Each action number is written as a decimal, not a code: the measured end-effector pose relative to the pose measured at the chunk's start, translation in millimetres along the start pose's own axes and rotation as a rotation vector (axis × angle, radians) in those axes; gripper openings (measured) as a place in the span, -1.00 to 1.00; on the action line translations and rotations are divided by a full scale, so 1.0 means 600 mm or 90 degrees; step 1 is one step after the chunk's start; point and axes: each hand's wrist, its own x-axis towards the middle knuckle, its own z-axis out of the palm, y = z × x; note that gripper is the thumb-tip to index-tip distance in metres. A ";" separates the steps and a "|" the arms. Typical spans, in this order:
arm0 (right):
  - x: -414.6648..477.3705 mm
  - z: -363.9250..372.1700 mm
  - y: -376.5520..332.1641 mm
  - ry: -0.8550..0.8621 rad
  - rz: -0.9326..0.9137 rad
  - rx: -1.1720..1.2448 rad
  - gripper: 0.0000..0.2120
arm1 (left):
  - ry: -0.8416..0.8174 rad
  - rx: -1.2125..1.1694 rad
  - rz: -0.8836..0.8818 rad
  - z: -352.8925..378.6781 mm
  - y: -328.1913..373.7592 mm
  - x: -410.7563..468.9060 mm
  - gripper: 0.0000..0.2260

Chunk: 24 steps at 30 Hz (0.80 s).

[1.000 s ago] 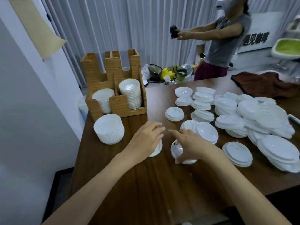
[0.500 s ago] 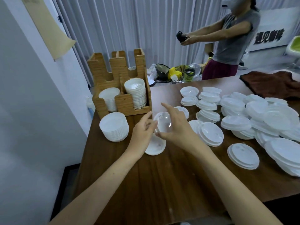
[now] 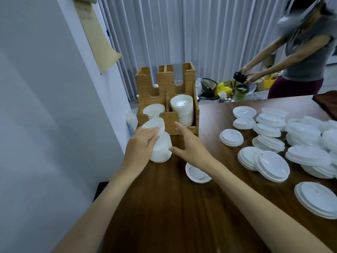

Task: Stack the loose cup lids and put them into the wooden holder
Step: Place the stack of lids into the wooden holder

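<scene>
A tall stack of white plastic cup lids (image 3: pixel 162 152) stands on the dark worktop (image 3: pixel 164 207) just before the slotted wooden holder (image 3: pixel 164 83), left grip (image 3: pixel 142 143) pressing near-straight fingers on its tilted top, right grip (image 3: pixel 189 145) spread beside it; next, I judge, both must clasp and lift it in.
</scene>
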 end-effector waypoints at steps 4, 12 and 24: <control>0.018 0.033 0.006 -0.037 0.028 0.038 0.03 | -0.087 0.081 0.090 0.036 -0.024 -0.014 -0.78; 0.037 0.069 0.013 -0.006 0.022 0.127 0.11 | -0.104 0.090 0.077 0.053 -0.032 -0.014 -0.79; 0.041 0.077 0.008 0.027 0.000 0.113 0.03 | -0.151 0.084 0.018 0.057 -0.017 -0.008 -0.74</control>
